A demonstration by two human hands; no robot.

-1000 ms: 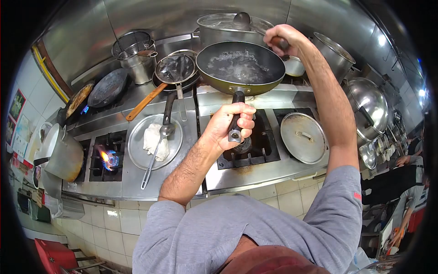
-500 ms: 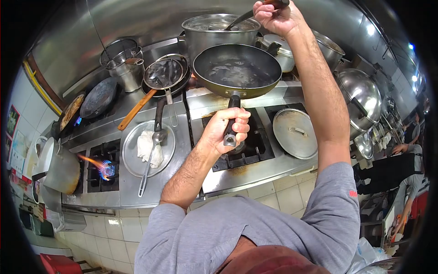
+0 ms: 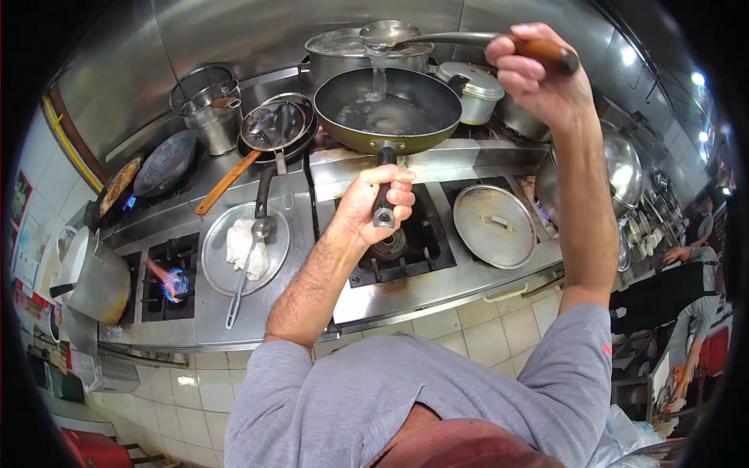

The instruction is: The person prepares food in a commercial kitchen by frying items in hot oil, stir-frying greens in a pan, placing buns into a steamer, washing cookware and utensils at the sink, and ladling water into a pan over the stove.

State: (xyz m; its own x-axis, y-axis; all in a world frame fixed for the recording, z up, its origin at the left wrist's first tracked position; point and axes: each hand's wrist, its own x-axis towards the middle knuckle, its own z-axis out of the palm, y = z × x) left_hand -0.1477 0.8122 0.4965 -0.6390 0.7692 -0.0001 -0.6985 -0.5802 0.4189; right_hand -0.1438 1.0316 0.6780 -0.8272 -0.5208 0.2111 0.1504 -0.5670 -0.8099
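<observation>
My left hand (image 3: 372, 204) is wrapped round the black handle of a frying pan (image 3: 419, 142), dark inside and olive green outside, held above the stove. My right hand (image 3: 540, 72) grips the brown wooden handle of a ladle (image 3: 390, 33). The ladle's bowl is tipped over the far side of the pan, and clear liquid runs from it into the pan. Liquid lies on the pan's bottom. Just behind the pan stands a large steel pot (image 3: 324, 64).
A flame burns on the left burner (image 3: 173, 285). Nearby are a tall pot (image 3: 105, 282), a strainer (image 3: 273, 126), a metal plate (image 3: 214, 261) with a cloth and spoon, a flat lid (image 3: 488, 242) and a lidded pot (image 3: 477, 103). Another person (image 3: 667, 288) is at the far right.
The ladle has come up out of the large pot and over the pan, where it now pours. My right hand has moved right and lower; my left hand keeps its hold on the pan.
</observation>
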